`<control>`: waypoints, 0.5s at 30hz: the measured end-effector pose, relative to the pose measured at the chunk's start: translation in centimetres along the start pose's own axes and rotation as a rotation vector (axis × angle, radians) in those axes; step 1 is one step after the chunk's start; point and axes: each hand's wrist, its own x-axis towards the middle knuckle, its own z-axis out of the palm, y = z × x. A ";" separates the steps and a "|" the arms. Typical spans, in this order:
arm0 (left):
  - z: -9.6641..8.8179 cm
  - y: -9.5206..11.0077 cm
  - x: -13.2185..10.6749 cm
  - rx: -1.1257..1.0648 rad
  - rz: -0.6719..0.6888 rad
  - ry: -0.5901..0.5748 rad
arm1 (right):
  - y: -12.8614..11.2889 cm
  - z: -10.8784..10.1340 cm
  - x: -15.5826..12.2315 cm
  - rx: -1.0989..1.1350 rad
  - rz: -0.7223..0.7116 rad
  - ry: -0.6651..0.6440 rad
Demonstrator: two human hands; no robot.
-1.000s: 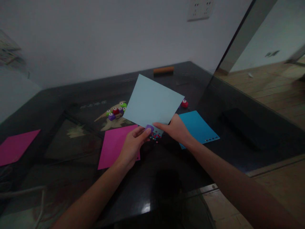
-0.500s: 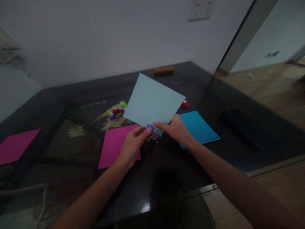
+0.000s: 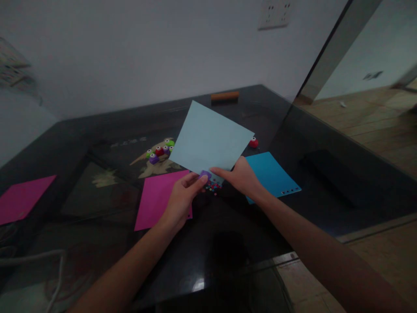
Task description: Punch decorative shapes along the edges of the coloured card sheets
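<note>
My right hand [image 3: 240,176] pinches the near edge of a pale blue paper sheet [image 3: 210,138] and holds it tilted up above the dark table [image 3: 97,200]. My left hand [image 3: 180,201] is closed on a small purple paper punch [image 3: 205,175] set on that same edge. Below the punch lies a little heap of coloured paper bits [image 3: 212,187]. A magenta sheet [image 3: 156,198] lies under my left hand, and a bright blue sheet [image 3: 272,174] with punched holes lies right of my right hand.
Several small punches, green, red and purple [image 3: 159,151], sit behind the magenta sheet; a red punch [image 3: 253,142] sits behind the blue one. Another magenta sheet [image 3: 21,198] lies far left. An orange-brown bar [image 3: 224,96] rests by the wall. A cable [image 3: 29,258] runs at the near left.
</note>
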 end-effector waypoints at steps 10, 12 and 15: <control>-0.1 -0.3 0.0 0.010 0.048 0.030 | 0.1 0.1 -0.1 -0.004 -0.030 -0.003; 0.0 -0.2 -0.1 0.010 0.054 0.041 | 0.1 0.1 -0.1 -0.002 -0.032 -0.005; 0.1 -0.1 -0.3 0.008 0.056 0.043 | 0.0 0.1 -0.2 0.003 -0.035 -0.010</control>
